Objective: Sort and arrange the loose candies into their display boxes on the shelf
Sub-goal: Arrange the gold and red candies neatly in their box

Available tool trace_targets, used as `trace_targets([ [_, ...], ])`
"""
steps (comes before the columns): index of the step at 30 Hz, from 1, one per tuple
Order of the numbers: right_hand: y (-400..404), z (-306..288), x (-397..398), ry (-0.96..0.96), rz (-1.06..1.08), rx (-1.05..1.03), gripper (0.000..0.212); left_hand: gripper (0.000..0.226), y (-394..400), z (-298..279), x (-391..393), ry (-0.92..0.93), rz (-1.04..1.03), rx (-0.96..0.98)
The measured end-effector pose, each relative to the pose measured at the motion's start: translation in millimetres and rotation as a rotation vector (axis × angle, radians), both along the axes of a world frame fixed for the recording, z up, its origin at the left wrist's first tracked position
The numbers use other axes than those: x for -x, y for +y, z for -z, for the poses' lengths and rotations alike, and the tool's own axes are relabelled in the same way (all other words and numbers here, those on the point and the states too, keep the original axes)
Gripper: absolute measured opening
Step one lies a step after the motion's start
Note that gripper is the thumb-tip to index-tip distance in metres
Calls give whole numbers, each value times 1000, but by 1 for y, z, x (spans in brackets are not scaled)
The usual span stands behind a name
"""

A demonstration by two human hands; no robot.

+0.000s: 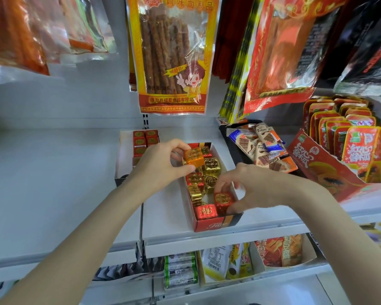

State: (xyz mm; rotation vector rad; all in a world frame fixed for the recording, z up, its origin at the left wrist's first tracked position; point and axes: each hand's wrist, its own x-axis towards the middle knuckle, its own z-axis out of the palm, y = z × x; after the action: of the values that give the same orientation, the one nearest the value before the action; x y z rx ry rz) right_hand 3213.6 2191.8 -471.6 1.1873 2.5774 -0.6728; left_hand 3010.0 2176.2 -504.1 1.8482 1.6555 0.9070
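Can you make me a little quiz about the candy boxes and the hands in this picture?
1. True or false: the left hand holds an orange candy cube.
2. Which colour is the cube that the right hand pinches? A) green B) red C) blue
3. Fill in: the chocolate bars lie to the ____ of the middle candy box.

Key
1. True: its fingers grip the orange cube above the box's far end.
2. B: a red candy cube near the box's front end.
3. Right: they lie in a dark tray on the same shelf.
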Motion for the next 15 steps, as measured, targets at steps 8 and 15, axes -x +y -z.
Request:
trace_targets([
  [8,2,-4,3,210,66,-133,29,34,-4,-1,-5,4,-76,6],
  [15,-5,6,31,332,6,-18,34,31,-5,2,2,-6,-91,65],
])
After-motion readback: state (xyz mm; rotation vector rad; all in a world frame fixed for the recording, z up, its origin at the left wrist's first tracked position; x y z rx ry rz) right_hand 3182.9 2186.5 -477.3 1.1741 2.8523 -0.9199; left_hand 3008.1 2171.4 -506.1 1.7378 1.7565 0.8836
